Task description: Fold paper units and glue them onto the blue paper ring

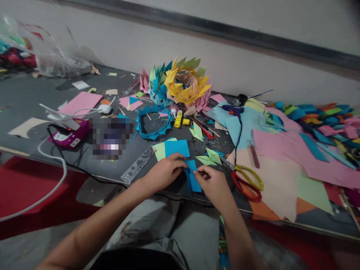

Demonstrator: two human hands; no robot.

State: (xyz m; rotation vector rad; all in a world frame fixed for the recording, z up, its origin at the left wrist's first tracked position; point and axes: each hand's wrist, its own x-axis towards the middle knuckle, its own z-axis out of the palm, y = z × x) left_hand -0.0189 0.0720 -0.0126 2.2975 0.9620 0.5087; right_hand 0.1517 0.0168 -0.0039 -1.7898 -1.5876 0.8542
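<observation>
A small blue paper piece (192,179) lies at the near edge of the dark work board (33,101), partly folded. My left hand (164,172) rests on its left side, fingers curled and pinching its top left edge. My right hand (212,182) pinches its right edge with thumb and forefinger. A blue square sheet (176,147) and a light green sheet (159,150) lie just beyond my left hand. Folded green paper pieces (209,157) sit just above my right hand.
Scissors with red and yellow handles (249,182) lie right of my right hand. A ruler (137,165) lies to the left. A big multicoloured folded-paper flower (180,84), a blue paper ring (153,123), a glue gun (234,110), loose coloured sheets (281,150) and cables (53,165) fill the board.
</observation>
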